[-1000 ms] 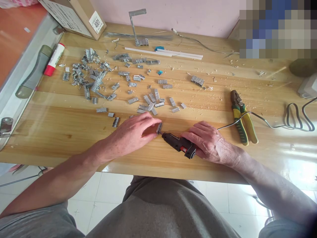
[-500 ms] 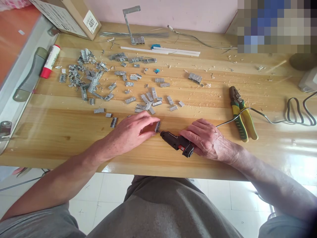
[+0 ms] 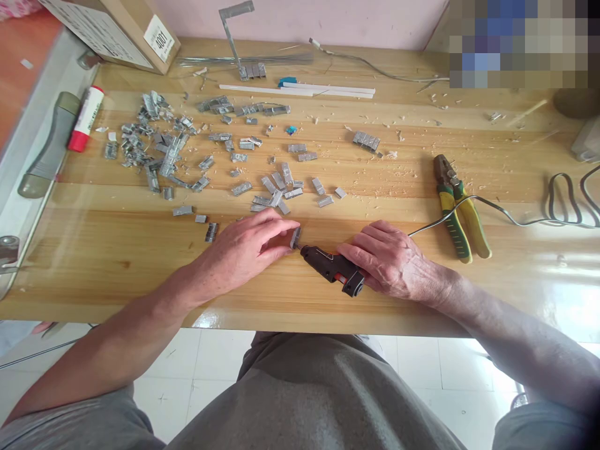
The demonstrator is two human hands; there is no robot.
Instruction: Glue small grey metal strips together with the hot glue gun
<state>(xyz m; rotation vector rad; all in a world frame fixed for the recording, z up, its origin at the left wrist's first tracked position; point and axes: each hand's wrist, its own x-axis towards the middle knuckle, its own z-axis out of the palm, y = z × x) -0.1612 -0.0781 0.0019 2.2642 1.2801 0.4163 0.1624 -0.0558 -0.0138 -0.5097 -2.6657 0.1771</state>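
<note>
Between the thumb and fingertips of my left hand (image 3: pixel 248 253) is a small grey strip-like piece (image 3: pixel 295 237), held just above or on the table. My right hand (image 3: pixel 391 259) is wrapped round a black glue gun (image 3: pixel 330 265) with a red trigger part. The gun lies on its side, and its nozzle points left, at or touching the grey piece. Beyond my left hand lie several loose grey pieces (image 3: pixel 276 194) of the same kind. A dark-fronted grey piece (image 3: pixel 211 232) sits left of my left hand.
Green-and-yellow pliers (image 3: pixel 457 212) lie at the right, crossed by the gun's cord (image 3: pixel 506 219). Grey scraps (image 3: pixel 159 144) heap up at the left, near a red-and-white marker (image 3: pixel 86 119). White glue sticks (image 3: pixel 328 91), a bent grey frame (image 3: pixel 234 37) and a cardboard box (image 3: pixel 135 31) are at the back.
Both hands, the grey piece and the glue gun keep nearly the same position against each other. The whole view has shifted slightly.
</note>
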